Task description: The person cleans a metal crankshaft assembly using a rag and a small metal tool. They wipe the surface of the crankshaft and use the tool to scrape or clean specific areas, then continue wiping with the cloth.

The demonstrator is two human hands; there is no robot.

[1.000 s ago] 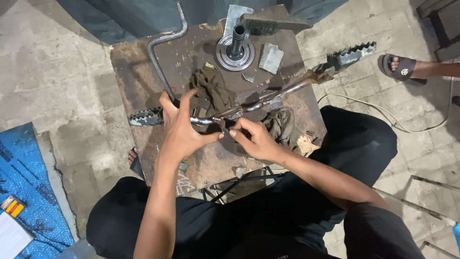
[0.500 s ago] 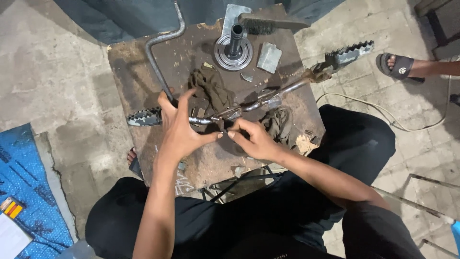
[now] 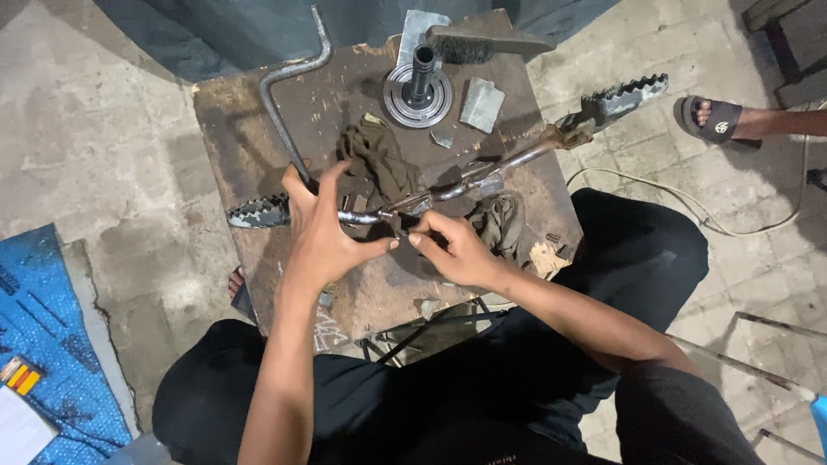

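A long metal footrest bar [image 3: 508, 161] with toothed pegs at both ends lies across a worn wooden board [image 3: 258, 120]. My left hand [image 3: 323, 232] grips the bar near its left peg [image 3: 258, 211]. Close beside it, my right hand [image 3: 452, 250] pinches a small dark part on the middle of the bar. The right peg [image 3: 624, 96] sticks out past the board's edge.
On the board lie a bent steel rod [image 3: 284, 95], a round flanged hub with a shaft [image 3: 419, 86], a wire brush [image 3: 482, 43], a small metal plate [image 3: 481, 105] and dirty rags [image 3: 379, 159]. Another person's sandalled foot [image 3: 719, 120] is at right. A blue mat [image 3: 43, 344] lies left.
The view has shifted slightly; both hands stay on the bar, with the right fingers working at the same spot.
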